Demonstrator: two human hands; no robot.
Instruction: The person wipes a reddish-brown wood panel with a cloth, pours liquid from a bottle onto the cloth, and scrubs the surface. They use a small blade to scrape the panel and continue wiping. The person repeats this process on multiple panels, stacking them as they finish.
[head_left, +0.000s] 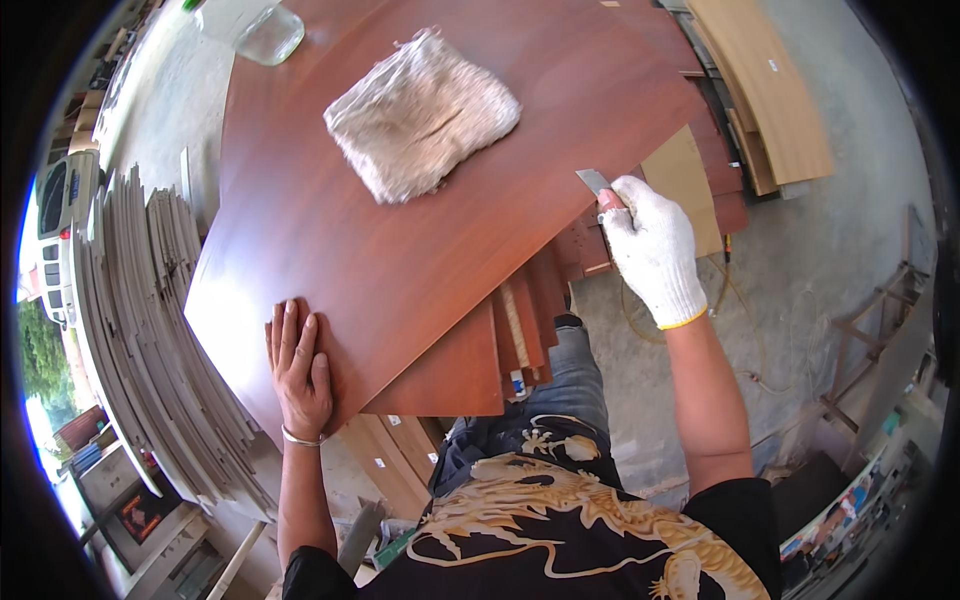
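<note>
My bare left hand (300, 372) lies flat near the left corner of a reddish-brown wood panel (420, 270), its fingers stretched out. A white knitted glove covers my right hand (654, 245), which is closed around a thin metal scraper blade (592, 181); the thumb tip pokes out of the glove. The blade sits at the panel's near right edge; whether it touches the wood I cannot tell. Farther back on the panel rests a folded, fluffy cream cloth (420, 115). A clear plastic bottle (270, 36) is at the panel's far left.
More reddish-brown boards (450, 385) are stacked beneath the panel. Thin grey strips (150, 340) lie in a long pile at the left. Light wood boards (765, 85) are at the far right, with a hose (760, 378) on the concrete floor and a metal frame (868, 335) beyond.
</note>
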